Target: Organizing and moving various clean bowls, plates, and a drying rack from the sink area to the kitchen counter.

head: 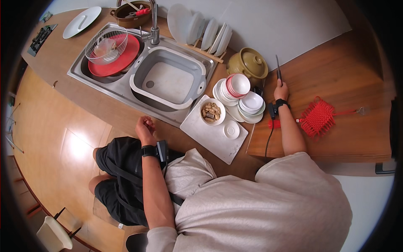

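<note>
My right hand [281, 91] grips the dark handle of a knife [278, 66] over the wooden counter at the right, its blade pointing away from me. Near the counter's front edge, by the sink, my left hand [145, 126] hangs with loosely curled fingers and nothing visible in it. Between the hands lies a white board [217, 138]. On it stand a white bowl [204, 111] of unshelled peanuts [211, 110] and a small white dish [231, 129]. Stacked bowls [241, 84] and plates [252, 117] are left of the knife. A red knotted ornament [318, 118] lies right of my forearm.
A grey plastic basin [170, 78] sits in the steel sink [107, 83]; the other bowl holds a red oval basin [130, 52] and wire basket [107, 44]. Behind are a faucet [155, 31], plate rack [204, 52], lidded clay pot [247, 63] and brown pot [130, 15].
</note>
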`<control>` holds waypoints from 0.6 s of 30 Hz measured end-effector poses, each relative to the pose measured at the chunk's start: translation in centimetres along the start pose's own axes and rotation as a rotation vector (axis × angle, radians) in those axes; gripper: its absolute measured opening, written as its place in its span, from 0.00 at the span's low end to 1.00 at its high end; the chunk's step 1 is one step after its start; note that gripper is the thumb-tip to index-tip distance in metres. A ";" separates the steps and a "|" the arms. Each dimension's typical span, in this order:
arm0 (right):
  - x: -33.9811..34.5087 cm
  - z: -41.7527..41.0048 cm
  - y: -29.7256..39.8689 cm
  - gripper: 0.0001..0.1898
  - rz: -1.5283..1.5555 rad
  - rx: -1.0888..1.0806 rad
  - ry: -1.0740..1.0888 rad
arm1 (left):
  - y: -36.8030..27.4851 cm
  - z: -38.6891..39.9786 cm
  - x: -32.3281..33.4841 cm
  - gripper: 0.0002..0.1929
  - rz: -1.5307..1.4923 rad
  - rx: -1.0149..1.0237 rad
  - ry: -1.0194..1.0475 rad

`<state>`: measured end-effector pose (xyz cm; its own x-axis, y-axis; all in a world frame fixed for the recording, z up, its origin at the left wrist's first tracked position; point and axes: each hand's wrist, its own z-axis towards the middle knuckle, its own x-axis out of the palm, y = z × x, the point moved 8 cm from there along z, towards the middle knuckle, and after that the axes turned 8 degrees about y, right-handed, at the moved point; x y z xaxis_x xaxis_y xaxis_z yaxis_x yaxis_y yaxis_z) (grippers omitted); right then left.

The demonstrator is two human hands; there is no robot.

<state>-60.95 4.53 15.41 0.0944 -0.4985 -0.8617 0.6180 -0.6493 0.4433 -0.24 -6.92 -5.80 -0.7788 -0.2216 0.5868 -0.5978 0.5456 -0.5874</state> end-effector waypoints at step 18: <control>7.9 6.2 -5.8 0.26 -0.281 0.068 0.385 | 0.1 -0.3 0.1 0.11 0.044 -0.006 -0.016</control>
<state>-68.61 0.76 7.57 0.2211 -0.0576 -0.9736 0.6101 -0.7706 0.1842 -0.31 -6.65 -5.70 -0.8074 -0.2104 0.5512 -0.5617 0.5597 -0.6092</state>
